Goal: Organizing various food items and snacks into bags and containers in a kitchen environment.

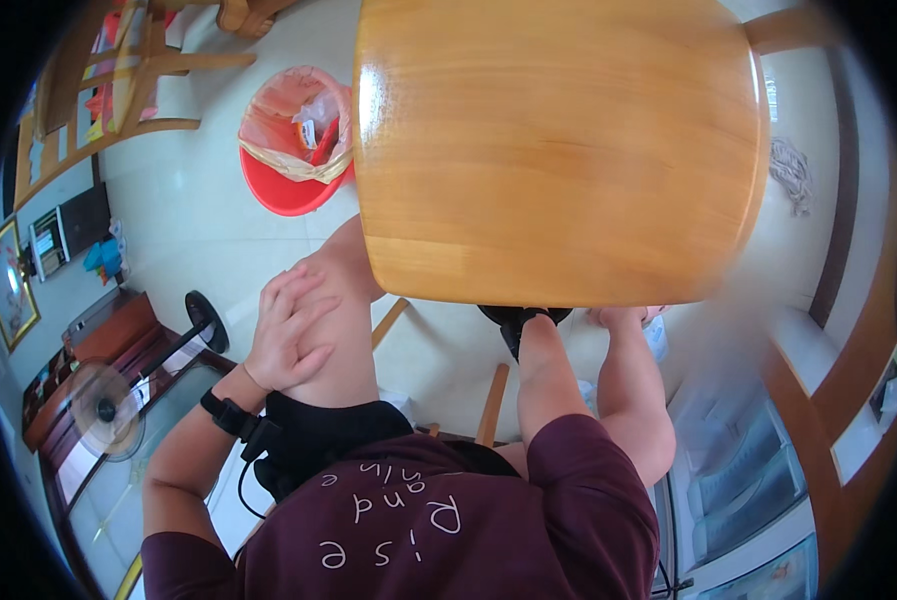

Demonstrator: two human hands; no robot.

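Observation:
My left hand (289, 326) rests palm down on my bare left thigh (339, 352), with its fingers slightly apart and nothing held. A black strap with a small device (240, 424) sits around that wrist, and a cable runs from it. My right forearm (546, 367) reaches forward, and a black strap (522, 330) circles its wrist. Beyond the wrist, my right hand is hidden under the near edge of a varnished wooden top (561, 150). Part of a dark, rounded thing (493, 313) shows beside that wrist; what it is cannot be made out.
A red bin (287, 191) with a plastic liner and rubbish stands left of the wooden top. Wooden chairs (133, 82) are at the upper left. A standing fan (107, 409) is at the left, a crumpled cloth (791, 176) on the floor at the right.

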